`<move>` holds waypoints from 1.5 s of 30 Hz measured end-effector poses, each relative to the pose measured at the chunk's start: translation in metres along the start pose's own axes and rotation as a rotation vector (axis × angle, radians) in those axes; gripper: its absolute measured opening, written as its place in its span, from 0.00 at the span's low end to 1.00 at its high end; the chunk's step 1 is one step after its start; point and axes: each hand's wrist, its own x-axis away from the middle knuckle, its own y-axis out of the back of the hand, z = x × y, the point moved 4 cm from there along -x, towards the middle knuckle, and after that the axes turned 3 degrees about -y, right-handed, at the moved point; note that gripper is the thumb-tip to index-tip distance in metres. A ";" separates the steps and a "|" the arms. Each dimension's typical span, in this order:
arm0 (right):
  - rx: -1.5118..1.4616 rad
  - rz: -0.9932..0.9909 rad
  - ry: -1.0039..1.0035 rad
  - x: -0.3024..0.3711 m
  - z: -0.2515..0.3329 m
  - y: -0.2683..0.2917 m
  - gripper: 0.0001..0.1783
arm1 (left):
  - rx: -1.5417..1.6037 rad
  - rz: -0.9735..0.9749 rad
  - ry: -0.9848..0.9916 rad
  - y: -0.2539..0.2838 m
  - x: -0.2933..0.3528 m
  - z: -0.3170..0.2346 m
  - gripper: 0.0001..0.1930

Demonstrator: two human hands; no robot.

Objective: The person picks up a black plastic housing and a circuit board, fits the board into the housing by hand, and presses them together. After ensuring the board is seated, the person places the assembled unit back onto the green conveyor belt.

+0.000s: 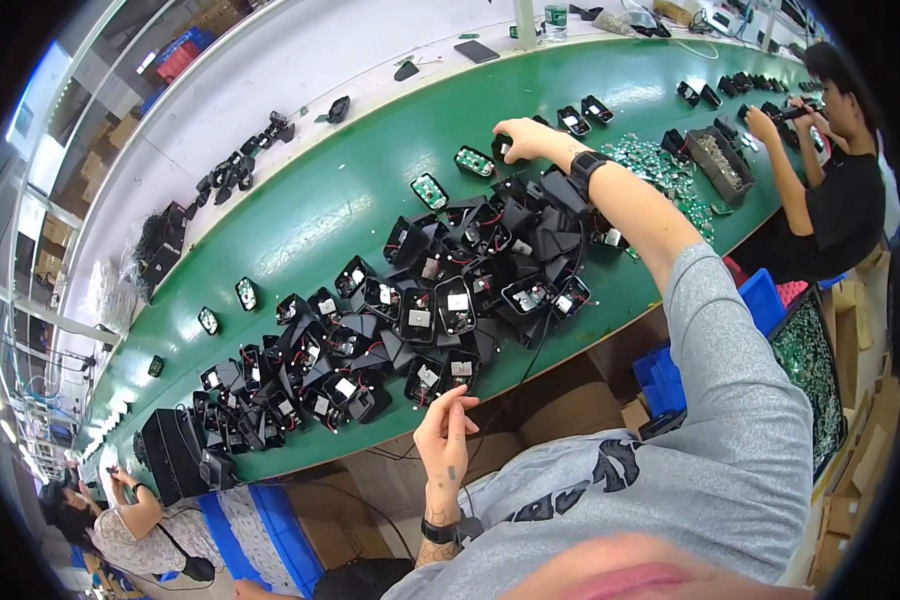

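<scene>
The black plastic case (501, 149) is on the far side of the green table (315, 215), and the right hand (526, 141) grips it with its fingers. Just beside it sits an open case with a green board (473, 161). The left hand (444, 432) is loosely open, its fingers a bit bent, near the big pile of black cases (457, 306) with thin red wires (374, 347).

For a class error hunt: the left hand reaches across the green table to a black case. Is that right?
No: the head view shows the right hand reaching across the green table to a black case, not the left hand.
</scene>
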 end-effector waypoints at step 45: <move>-0.495 -0.708 -0.018 0.326 0.038 0.070 0.10 | 0.321 0.211 0.028 -0.054 -0.004 -0.023 0.19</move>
